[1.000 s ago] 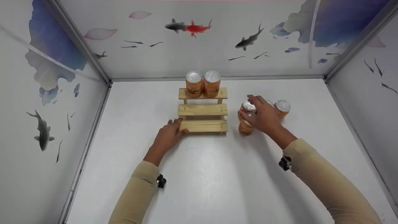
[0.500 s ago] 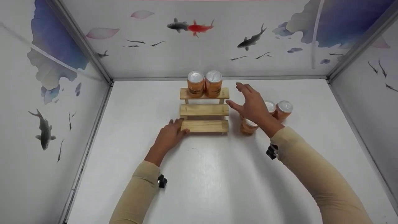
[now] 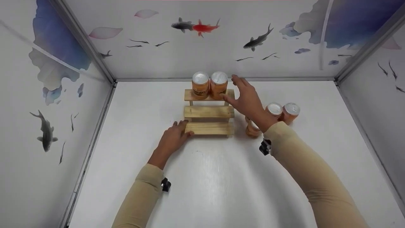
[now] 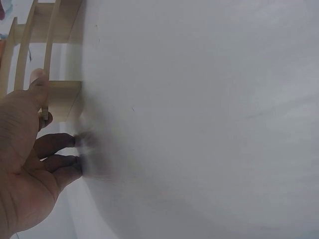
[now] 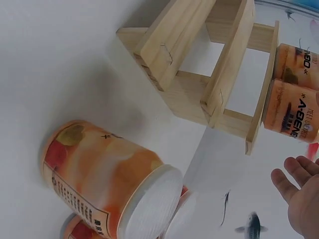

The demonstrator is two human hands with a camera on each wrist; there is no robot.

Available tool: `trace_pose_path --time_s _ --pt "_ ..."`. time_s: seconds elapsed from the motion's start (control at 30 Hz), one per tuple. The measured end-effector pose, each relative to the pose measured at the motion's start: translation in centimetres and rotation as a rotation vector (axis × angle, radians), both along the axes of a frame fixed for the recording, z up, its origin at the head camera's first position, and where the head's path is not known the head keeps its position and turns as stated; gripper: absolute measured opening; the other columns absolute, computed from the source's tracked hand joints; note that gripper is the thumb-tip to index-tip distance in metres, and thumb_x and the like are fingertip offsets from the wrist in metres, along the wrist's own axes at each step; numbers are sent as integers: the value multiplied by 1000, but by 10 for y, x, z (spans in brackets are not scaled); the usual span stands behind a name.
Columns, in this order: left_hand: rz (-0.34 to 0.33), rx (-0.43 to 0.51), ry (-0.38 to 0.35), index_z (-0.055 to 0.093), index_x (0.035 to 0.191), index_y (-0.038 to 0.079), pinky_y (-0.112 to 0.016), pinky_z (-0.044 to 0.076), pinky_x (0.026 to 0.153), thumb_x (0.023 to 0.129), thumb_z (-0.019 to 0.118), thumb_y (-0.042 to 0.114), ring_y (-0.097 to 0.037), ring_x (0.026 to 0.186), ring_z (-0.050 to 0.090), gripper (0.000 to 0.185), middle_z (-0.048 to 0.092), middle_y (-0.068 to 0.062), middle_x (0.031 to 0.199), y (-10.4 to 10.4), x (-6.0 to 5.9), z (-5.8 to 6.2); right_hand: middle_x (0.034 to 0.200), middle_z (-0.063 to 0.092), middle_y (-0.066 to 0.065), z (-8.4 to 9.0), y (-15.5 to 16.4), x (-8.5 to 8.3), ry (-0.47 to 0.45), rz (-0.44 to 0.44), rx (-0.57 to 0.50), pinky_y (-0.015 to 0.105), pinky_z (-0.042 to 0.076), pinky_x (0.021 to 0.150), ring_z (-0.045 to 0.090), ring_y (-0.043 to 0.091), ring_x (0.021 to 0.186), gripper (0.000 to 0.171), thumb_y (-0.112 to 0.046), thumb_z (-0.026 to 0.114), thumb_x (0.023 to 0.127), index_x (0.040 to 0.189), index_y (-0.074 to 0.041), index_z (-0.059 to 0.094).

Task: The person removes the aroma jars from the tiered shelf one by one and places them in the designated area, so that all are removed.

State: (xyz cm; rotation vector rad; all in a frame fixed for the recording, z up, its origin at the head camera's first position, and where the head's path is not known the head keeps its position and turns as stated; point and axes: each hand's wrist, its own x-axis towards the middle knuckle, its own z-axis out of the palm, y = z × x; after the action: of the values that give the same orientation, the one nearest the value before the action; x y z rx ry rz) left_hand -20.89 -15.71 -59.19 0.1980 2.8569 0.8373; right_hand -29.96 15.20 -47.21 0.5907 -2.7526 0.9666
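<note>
A three-step wooden rack [image 3: 208, 128] stands on the white table, with two orange cans [image 3: 200, 85] side by side on its top step. My left hand [image 3: 172, 137] grips the left end of the lowest step; in the left wrist view the thumb [image 4: 38, 82] lies on the board and a fingertip shows beyond its edge. Beside the right-hand can on the top step is my right hand [image 3: 248, 99], fingers spread and holding nothing. Its thumb overlaps that can in the head view. In the right wrist view, its fingers [image 5: 284, 185] stand apart from the printed cans [image 5: 291, 109].
Right of the rack, several more orange cans [image 3: 291, 113] stand upright on the table [image 3: 202, 183], partly hidden beneath my right forearm. One can [image 5: 99, 174] is large in the right wrist view. White printed walls [image 3: 208, 53] close off the back and sides.
My right hand has left the cans on the right, moving left and away from me to the top step. My left hand stays on the lowest step. The view has shifted slightly.
</note>
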Motion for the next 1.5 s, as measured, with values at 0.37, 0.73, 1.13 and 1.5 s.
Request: trace_pose_path --time_s 0.37,0.73,1.13,1.5 --pt "-11 0 4 46 168 8 -65 39 129 111 57 60 -47 163 40 78 46 -25 171 -1 2 0 154 60 23 4 -18 -8 -15 -14 -28 59 50 120 61 44 142 87 -36 82 103 169 1 38" --pt "7 14 -6 46 169 10 -64 38 131 112 58 57 -46 164 39 75 45 -23 172 -2 2 -2 161 55 26 7 -29 -9 -48 -21 -9 58 46 125 56 45 149 87 -40 79 105 168 3 38" --pt "8 1 2 47 168 11 -63 40 130 110 59 60 -46 162 41 77 47 -24 170 -1 2 -3 160 55 29 8 -35 -12 -67 -34 -3 59 49 122 57 47 148 86 -37 80 104 168 3 38" --pt "-2 -9 23 47 169 11 -62 41 129 110 59 59 -47 161 42 77 47 -25 169 -1 0 -3 159 55 29 9 -39 -16 -80 -56 -8 58 52 116 61 46 141 89 -40 80 104 169 3 36"
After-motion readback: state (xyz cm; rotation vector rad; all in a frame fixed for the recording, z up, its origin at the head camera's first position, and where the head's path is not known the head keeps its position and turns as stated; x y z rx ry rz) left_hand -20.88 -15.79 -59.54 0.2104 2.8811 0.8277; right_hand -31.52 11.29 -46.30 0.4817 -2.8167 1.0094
